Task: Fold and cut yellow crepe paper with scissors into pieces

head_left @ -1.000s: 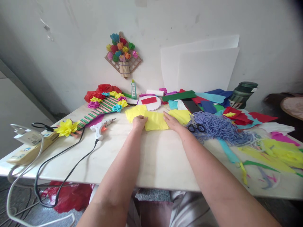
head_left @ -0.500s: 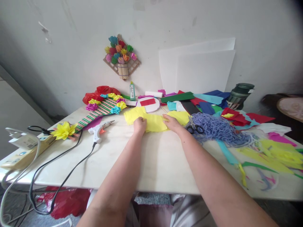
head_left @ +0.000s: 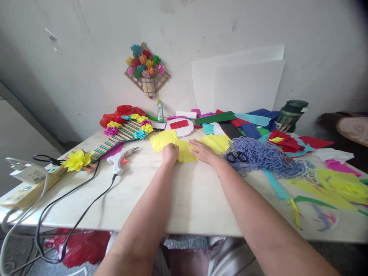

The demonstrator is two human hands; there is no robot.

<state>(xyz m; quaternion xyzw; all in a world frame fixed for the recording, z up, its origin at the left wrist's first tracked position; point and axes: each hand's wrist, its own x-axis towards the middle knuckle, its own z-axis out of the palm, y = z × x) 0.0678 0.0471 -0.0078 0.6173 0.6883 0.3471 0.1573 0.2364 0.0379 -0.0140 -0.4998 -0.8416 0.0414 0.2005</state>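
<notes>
**Both hands flat on a yellow sheet at the far middle of the table**

The left hand [head_left: 170,152] rests on the yellow crepe sheet [head_left: 184,151], knuckles bent and fingers curled together onto the paper; whether the tips pinch an edge cannot be told, since the back of the hand hides them. The right hand [head_left: 202,150] lies at the sheet's 3 o'clock edge, fingers stretched out, close together and pressed flat, covering that end of the paper. The sheet lies on the white table [head_left: 184,199], toward its far side, just in front of a round white disc [head_left: 184,128] bearing a red strip.

At 10 o'clock from the sheet another yellow piece [head_left: 161,138] partly underlies it; where one ends and the other starts is hard to make out. At 2 o'clock a third yellow piece [head_left: 217,142] lies touching the scissors [head_left: 236,155], whose blades are half lost in a heap of lilac yarn [head_left: 267,157]. At 9 o'clock a glue gun [head_left: 120,159] lies on its side, its black cord [head_left: 74,207] running off the near table edge. Both forearms leave the frame at the bottom.
</notes>
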